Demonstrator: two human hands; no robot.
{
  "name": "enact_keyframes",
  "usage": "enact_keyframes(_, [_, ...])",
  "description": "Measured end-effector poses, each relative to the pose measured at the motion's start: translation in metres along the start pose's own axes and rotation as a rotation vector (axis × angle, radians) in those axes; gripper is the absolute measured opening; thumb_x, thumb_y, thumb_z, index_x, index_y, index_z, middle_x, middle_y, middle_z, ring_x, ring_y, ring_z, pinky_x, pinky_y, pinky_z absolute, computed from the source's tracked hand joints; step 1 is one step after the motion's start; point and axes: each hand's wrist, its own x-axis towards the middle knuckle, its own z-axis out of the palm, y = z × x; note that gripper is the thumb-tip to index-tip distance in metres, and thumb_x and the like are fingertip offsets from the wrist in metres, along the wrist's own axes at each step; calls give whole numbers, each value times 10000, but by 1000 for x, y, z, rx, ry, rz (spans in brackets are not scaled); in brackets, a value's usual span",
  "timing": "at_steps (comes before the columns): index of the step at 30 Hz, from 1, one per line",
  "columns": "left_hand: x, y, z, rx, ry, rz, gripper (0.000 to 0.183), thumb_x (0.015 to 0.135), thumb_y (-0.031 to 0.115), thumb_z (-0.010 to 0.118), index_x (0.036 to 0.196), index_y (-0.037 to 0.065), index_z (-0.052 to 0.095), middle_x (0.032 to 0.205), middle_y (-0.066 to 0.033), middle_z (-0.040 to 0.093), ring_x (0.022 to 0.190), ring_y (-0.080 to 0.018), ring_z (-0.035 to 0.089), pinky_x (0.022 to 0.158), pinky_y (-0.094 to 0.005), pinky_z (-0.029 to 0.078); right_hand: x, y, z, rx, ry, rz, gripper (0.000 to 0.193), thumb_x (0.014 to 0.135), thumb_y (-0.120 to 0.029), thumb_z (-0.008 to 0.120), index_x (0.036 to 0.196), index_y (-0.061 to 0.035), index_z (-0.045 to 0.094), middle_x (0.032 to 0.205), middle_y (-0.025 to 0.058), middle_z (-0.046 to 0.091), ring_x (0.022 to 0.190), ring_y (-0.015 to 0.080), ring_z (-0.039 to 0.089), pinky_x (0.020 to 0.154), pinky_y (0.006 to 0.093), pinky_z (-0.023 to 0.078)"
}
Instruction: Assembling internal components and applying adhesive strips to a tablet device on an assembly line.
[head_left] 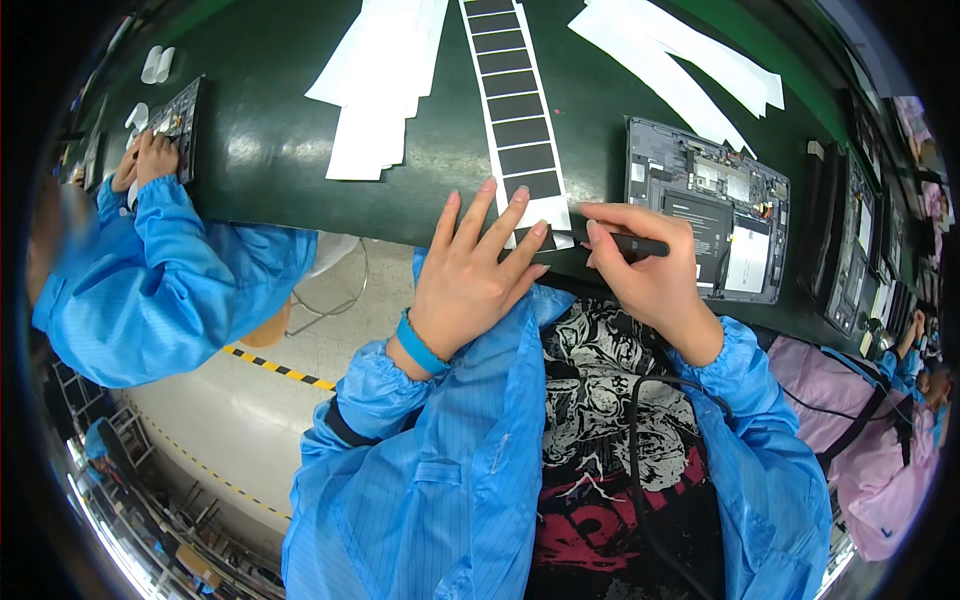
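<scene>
1. At the bench's near edge, the left hand (478, 268) lies flat, fingers spread and holding nothing, pressing down the near end of a white backing strip (515, 100) carrying black rectangular pads, probably to keep it from sliding.
2. Just beside it, the right hand (650, 270) pinches dark tweezers (625, 242), tips aimed at the nearest pad at that same end, seemingly to lift a corner.
3. Toward the right edge sits an opened tablet (708, 222), its insides exposed, within easy reach.
4. Farther back lie loose white paper strips (380, 90), nothing blocking.
5. At the far left corner, a co-worker's hands (145, 160) work on another device (182, 118).
</scene>
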Motion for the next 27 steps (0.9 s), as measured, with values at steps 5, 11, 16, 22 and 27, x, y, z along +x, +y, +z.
enact_keyframes(5, [1, 2, 1, 13, -1, -4, 422, 813, 307, 727, 1210, 177, 668, 1442, -87, 485, 1359, -367, 400, 1101, -567, 310, -2, 4, -2, 29, 8, -22, 202, 837, 19, 653, 1032, 21, 703, 839, 109, 712, 682, 105, 664, 609, 232, 531])
enact_keyframes(11, [6, 2, 2, -15, 11, 10, 405, 793, 264, 742, 1178, 157, 678, 1425, -98, 500, 1340, -379, 414, 1082, -565, 326, -13, -11, -33, 158, 121, -24, 143, 885, 21, 628, 1017, 53, 675, 809, 91, 694, 671, 98, 655, 568, 215, 506])
enact_keyframes(16, [23, 16, -18, -80, 131, -115, 139, 789, 133, 724, 904, 59, 700, 1215, -118, 588, 1177, -354, 514, 1041, -551, 351, -19, 16, -114, 295, 337, -72, 144, 934, -56, 604, 999, 70, 631, 903, 143, 684, 779, 229, 713, 578, 239, 533])
enact_keyframes(22, [98, 78, -35, -567, 53, 68, 79, 817, 52, 689, 831, 5, 626, 923, -118, 611, 823, -282, 620, 721, -346, 498, -31, 54, -205, 168, 590, 109, 213, 930, -126, 648, 1041, 50, 603, 929, 146, 689, 794, 233, 721, 598, 238, 543])
enact_keyframes(27, [150, 148, 27, -497, 37, 290, 271, 818, 132, 708, 1029, -13, 618, 1097, -177, 593, 985, -342, 601, 856, -403, 492, -24, 73, -213, 323, 680, 118, 394, 918, -146, 681, 1168, 23, 427, 799, 168, 663, 499, 116, 576, 405, 200, 388])
